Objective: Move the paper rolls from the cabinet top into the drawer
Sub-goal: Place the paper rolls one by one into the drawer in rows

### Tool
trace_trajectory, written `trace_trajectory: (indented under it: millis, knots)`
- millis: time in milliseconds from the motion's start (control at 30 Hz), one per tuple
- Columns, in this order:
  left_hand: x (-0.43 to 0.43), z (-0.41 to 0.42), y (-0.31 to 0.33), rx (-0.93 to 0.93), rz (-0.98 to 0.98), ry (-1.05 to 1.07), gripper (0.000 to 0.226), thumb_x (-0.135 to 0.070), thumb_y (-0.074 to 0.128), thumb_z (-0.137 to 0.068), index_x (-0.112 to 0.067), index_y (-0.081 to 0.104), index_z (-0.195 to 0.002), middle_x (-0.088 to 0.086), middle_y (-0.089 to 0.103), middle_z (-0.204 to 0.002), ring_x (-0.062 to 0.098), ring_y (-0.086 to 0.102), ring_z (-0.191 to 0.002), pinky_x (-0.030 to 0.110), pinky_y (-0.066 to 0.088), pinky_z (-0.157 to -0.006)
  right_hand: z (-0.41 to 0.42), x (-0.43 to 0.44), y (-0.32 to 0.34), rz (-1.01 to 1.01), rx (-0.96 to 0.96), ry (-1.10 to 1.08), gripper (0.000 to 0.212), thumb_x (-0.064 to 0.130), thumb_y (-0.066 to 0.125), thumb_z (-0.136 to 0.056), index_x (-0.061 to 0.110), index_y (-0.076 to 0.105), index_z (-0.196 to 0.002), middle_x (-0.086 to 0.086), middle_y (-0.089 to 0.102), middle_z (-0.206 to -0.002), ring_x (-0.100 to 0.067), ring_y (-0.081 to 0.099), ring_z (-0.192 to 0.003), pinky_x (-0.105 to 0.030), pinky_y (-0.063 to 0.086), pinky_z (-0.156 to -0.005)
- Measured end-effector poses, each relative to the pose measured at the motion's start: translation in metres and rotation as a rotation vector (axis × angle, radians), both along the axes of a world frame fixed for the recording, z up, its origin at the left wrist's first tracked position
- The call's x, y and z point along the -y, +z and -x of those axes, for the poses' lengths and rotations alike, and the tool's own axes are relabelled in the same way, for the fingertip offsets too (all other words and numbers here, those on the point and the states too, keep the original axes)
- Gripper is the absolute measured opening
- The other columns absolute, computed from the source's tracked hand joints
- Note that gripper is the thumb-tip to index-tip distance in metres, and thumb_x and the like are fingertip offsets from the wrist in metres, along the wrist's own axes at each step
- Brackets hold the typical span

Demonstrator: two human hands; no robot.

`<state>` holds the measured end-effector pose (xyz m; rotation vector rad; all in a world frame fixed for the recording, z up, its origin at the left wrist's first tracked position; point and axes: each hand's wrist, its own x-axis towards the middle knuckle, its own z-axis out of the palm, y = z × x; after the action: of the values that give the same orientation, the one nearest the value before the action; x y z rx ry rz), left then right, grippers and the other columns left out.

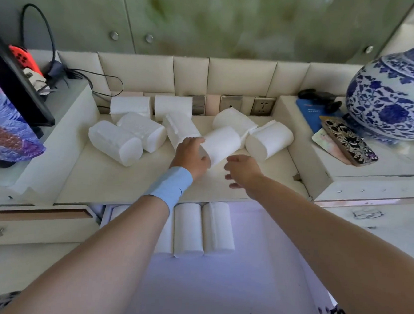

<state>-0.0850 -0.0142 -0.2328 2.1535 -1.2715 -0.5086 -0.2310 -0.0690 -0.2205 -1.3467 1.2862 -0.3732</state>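
Left hand [190, 155], light-blue band [169, 187] on the wrist, is wrapped around the near end of a white paper roll [223, 143] lying tilted at the middle of the pale cream cabinet worktop [116, 177]. Fingers curl over the roll's left side, so it is grasping that roll. Right hand [243, 170] is just beside the same roll's near end, fingers spread and loose, holding nothing; can't tell if it touches the roll.

Other white rolls on the worktop: two lying side by side at left [115, 143] [142, 131], two upright at the back by the wall [131, 107] [172, 106], one tilted roll [179, 129] touching the left hand's fingertips, one behind the held roll [233, 120], one at right [269, 141] just beside the held roll.

White drawer [242, 269] is pulled open below the worktop edge. Two rolls [187, 229] [218, 228] lie side by side at its back; more to their left are hidden by the left forearm.

Right raised ledge: blue-and-white porcelain vase [396, 96], patterned phone case [349, 142]. Left ledge: dark screen [15, 82], red controller [24, 57], black cables [84, 74].
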Motion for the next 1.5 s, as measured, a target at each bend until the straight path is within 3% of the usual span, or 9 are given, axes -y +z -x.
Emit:
trace_trajectory:
  millis: [133, 300, 600, 800, 967, 1100, 1233, 1400, 1500]
  knots:
    - [0.015, -0.003, -0.013, -0.022, -0.117, -0.055, 0.067, -0.029, 0.054, -0.097, -0.017, 0.024, -0.155, 0.003, 0.017, -0.164, 0.023, 0.021, -0.149, 0.036, 0.023, -0.118, -0.018, 0.020, 0.001, -0.183, 0.109, -0.092, 0.021, 0.014, 0.061, -0.097, 0.015, 0.055, -0.117, -0.008, 0.054, -0.125, -0.026, 0.057, -0.118, -0.047, 0.058, -0.090]
    - [0.019, -0.008, -0.015, 0.162, -0.113, 0.010, 0.057, -0.041, 0.052, -0.094, -0.024, 0.040, -0.147, 0.007, 0.038, -0.147, 0.032, 0.028, -0.137, 0.041, 0.034, -0.109, -0.030, 0.029, -0.008, -0.336, 0.220, -0.136, 0.028, 0.026, 0.060, -0.099, 0.016, 0.053, -0.124, -0.006, 0.054, -0.122, -0.031, 0.055, -0.125, -0.054, 0.046, -0.104]
    - [-0.001, -0.004, -0.010, -0.343, -0.162, 0.166, 0.045, -0.051, 0.064, -0.086, -0.017, 0.048, -0.111, 0.000, 0.057, -0.103, 0.024, 0.057, -0.093, 0.035, 0.047, -0.080, -0.031, 0.012, -0.014, -0.389, 0.079, -0.207, 0.035, 0.039, 0.073, -0.083, 0.019, 0.065, -0.110, -0.006, 0.065, -0.118, -0.027, 0.062, -0.109, -0.041, 0.055, -0.089]
    - [-0.034, 0.008, -0.017, -0.863, -0.137, 0.214, 0.105, -0.067, 0.076, -0.061, -0.033, 0.028, -0.148, 0.003, 0.057, -0.133, 0.030, 0.064, -0.109, 0.046, 0.059, -0.086, -0.005, -0.008, -0.013, -0.380, 0.039, -0.010, 0.045, 0.041, 0.077, -0.080, 0.018, 0.065, -0.117, -0.007, 0.068, -0.117, -0.030, 0.065, -0.110, -0.048, 0.052, -0.098]
    - [-0.056, 0.023, -0.012, -1.039, -0.087, 0.042, 0.065, -0.039, 0.070, -0.088, -0.031, 0.036, -0.144, 0.006, 0.065, -0.122, 0.028, 0.069, -0.102, 0.043, 0.059, -0.088, 0.030, -0.022, -0.003, -0.405, 0.160, 0.079, 0.047, 0.040, 0.077, -0.082, 0.018, 0.064, -0.121, -0.010, 0.073, -0.117, -0.031, 0.071, -0.105, -0.047, 0.059, -0.088]
    - [-0.066, 0.048, -0.012, -0.845, -0.234, -0.103, 0.031, -0.029, 0.062, -0.093, -0.023, 0.054, -0.123, 0.006, 0.067, -0.104, 0.024, 0.068, -0.084, 0.032, 0.059, -0.069, 0.065, -0.039, -0.009, -0.329, 0.028, 0.070, 0.048, 0.034, 0.078, -0.082, 0.012, 0.061, -0.121, -0.012, 0.073, -0.107, -0.030, 0.072, -0.092, -0.038, 0.060, -0.068]
    - [-0.069, 0.069, -0.029, -0.255, -0.412, -0.303, 0.025, -0.037, 0.056, -0.084, -0.021, 0.070, -0.096, -0.001, 0.067, -0.093, 0.026, 0.067, -0.087, 0.031, 0.052, -0.079, 0.101, -0.046, -0.031, -0.233, -0.340, 0.199, 0.065, 0.035, 0.085, -0.067, 0.009, 0.061, -0.122, -0.012, 0.072, -0.105, -0.029, 0.071, -0.090, -0.041, 0.060, -0.076]
    - [-0.069, 0.087, -0.061, 0.130, -0.433, -0.463, 0.044, -0.030, 0.052, -0.097, -0.027, 0.051, -0.141, -0.002, 0.039, -0.152, 0.023, 0.035, -0.140, 0.037, 0.036, -0.111, 0.116, -0.048, -0.062, -0.172, -0.526, 0.130, 0.081, 0.030, 0.083, -0.074, 0.006, 0.040, -0.139, -0.010, 0.056, -0.112, -0.030, 0.058, -0.099, -0.039, 0.052, -0.079]
    - [-0.069, 0.082, -0.080, 0.256, -0.513, -0.546, 0.054, -0.031, 0.056, -0.095, -0.027, 0.041, -0.148, -0.002, 0.019, -0.162, 0.024, 0.010, -0.151, 0.042, 0.029, -0.116, 0.104, -0.042, -0.079, -0.057, -0.592, 0.066, 0.092, 0.033, 0.083, -0.075, 0.005, 0.030, -0.145, -0.008, 0.053, -0.113, -0.028, 0.055, -0.103, -0.035, 0.047, -0.073]
